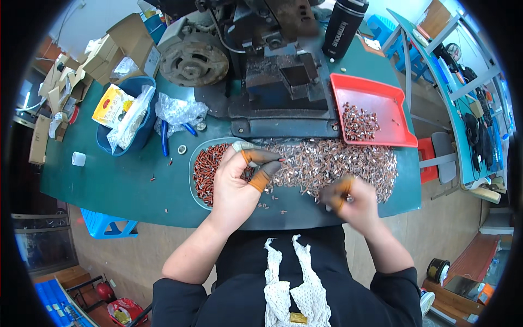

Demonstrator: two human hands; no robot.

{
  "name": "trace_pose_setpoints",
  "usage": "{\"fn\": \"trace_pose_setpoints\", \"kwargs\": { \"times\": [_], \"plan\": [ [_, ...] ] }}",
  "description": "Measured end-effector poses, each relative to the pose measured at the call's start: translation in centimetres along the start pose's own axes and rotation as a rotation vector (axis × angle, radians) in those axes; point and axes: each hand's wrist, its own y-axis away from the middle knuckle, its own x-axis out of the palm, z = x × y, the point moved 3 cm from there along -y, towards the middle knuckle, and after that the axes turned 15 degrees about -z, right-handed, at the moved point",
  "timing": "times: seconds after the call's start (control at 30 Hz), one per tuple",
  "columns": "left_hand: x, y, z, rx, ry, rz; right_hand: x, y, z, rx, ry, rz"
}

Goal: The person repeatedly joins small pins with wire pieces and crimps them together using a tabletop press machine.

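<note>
My left hand (239, 177) is over the right rim of a clear tub (192, 177) filled with small reddish-brown metal-ended parts (206, 169). Orange-and-dark finger covers sit on its thumb and fingertips, which are pinched together. A tiny dark red part (281, 159) shows at the tips. My right hand (354, 204), with similar covers, hovers by the near edge of a wide heap of small copper-and-silver pieces (348, 163). Motion blurs its fingers, so whatever they may hold is hidden.
Behind the heap stands a heavy dark machine (289, 82) with a round motor (194, 57). A red tray (381, 92) with more small parts lies right of it, near a black bottle (344, 30). Blue-handled pliers (165, 139), plastic wrap (180, 111) and a blue bin (147, 128) occupy the left.
</note>
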Motion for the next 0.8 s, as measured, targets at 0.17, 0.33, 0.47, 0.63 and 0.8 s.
{"fn": "trace_pose_setpoints", "kwargs": {
  "times": [0.17,0.33,0.47,0.63,0.8],
  "plan": [
    [1.5,-4.1,-1.9,0.336,-0.17,-0.116,0.5,-10.4,1.2,0.205,-0.132,-0.237],
    [3.2,-7.6,-2.9,0.686,-0.271,-0.295,1.0,-16.2,2.3,-0.068,-0.035,-0.348],
    [3.9,-9.6,-3.2,0.859,-0.301,-0.374,1.1,-17.1,2.9,-0.435,0.284,-0.497],
    [5.2,-11.0,-2.6,1.003,-0.353,-0.407,1.5,-17.4,2.1,-0.43,0.276,-0.512],
    [6.1,-11.7,-2.1,1.076,-0.399,-0.431,1.7,-17.5,2.3,-0.421,0.345,-0.512]
  ]
}}
